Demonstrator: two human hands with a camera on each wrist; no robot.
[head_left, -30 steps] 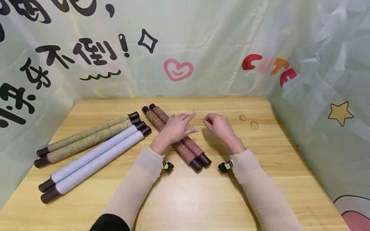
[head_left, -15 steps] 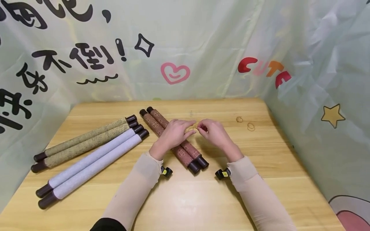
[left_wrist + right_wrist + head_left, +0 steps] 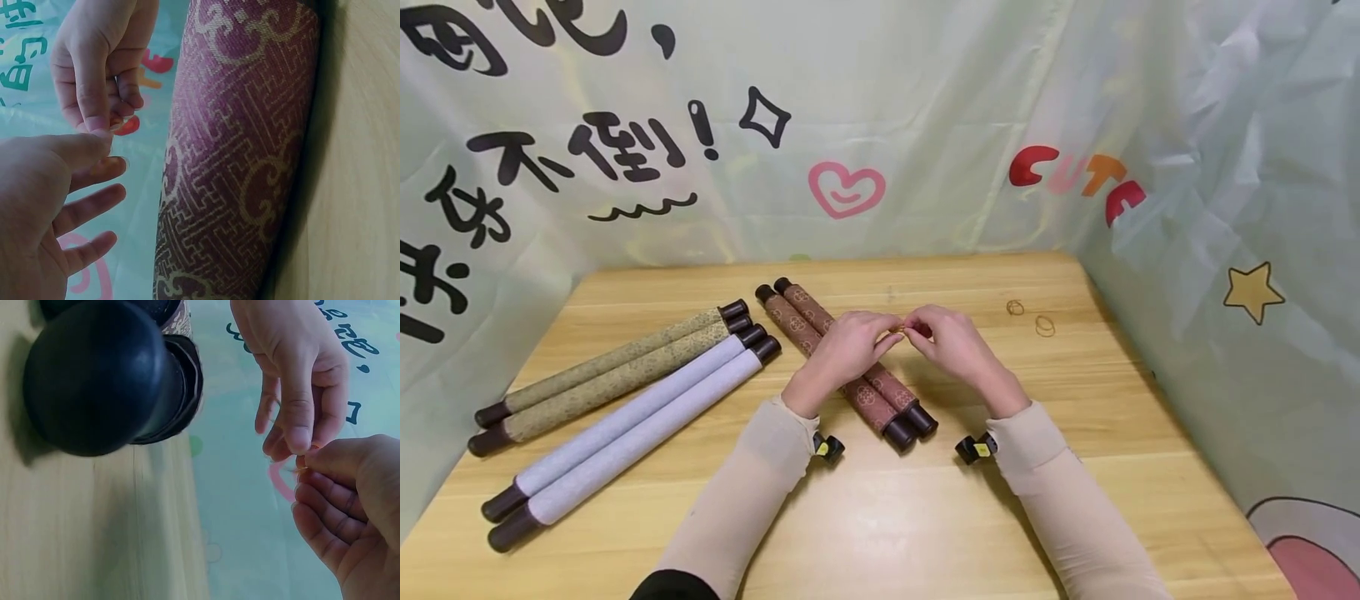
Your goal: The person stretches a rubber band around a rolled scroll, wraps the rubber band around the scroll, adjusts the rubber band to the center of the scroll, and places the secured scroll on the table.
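My left hand [image 3: 847, 343] and right hand [image 3: 952, 337] meet fingertip to fingertip above a pair of brown-red patterned scrolls [image 3: 867, 398]. Between the thumbs and index fingers they pinch a thin yellowish rubber band [image 3: 898, 330], mostly hidden by the fingers. The left wrist view shows the left hand's other fingers [image 3: 94, 209] spread apart, with the patterned scroll roll close beside them. In the right wrist view, a dark round scroll knob [image 3: 94, 378] looms at the left, apart from both hands.
Two olive-patterned scrolls [image 3: 617, 372] and two pale lavender scrolls [image 3: 643, 435] lie slanted on the left of the wooden table [image 3: 880, 533]. Thin rubber bands [image 3: 1045, 326] lie at the right. A printed curtain [image 3: 925, 108] stands behind and along the sides.
My right hand has moved left with the rubber band to meet my left hand. The left hand's thumb and index finger, spread before, now close on the band. The camera view has shifted slightly.
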